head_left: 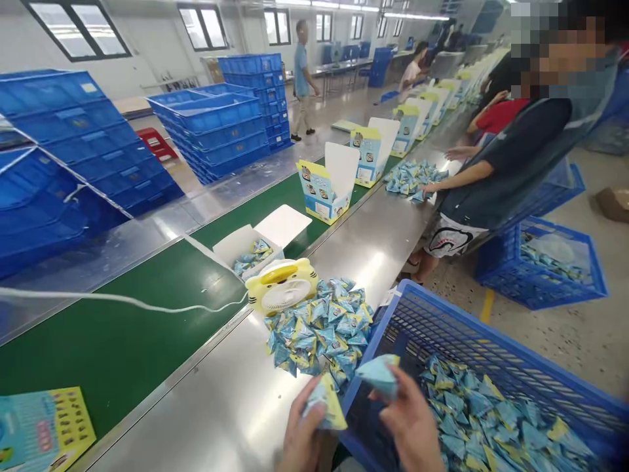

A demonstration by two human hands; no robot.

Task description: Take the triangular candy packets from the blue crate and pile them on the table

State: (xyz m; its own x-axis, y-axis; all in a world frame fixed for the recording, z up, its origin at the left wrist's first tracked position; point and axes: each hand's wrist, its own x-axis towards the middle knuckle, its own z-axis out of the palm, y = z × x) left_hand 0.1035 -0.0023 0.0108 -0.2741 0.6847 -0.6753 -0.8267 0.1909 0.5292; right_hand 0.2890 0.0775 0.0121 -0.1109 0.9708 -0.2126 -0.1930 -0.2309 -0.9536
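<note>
My left hand (301, 438) is closed round a small blue and yellow triangular packet (324, 401) at the bottom centre. Beside it, my right hand (411, 426) pinches another blue triangular packet (379, 375) over the edge of a blue plastic crate (496, 347). The crate holds several more such packets. Just beyond my hands a heap of the same packets (319, 331) lies on the steel table (230, 400). A yellow tiger-shaped desk fan (281, 286) stands behind the heap, and an open white carton (255, 246) with a few packets rests on the green conveyor belt (122, 341).
Printed open cartons (327, 183) stand in a row further down the belt. A person in a dark shirt (506, 170) works at the table's right side over another packet pile (411, 177). Stacked blue crates (221, 131) fill the left; another crate (540, 269) sits on the floor.
</note>
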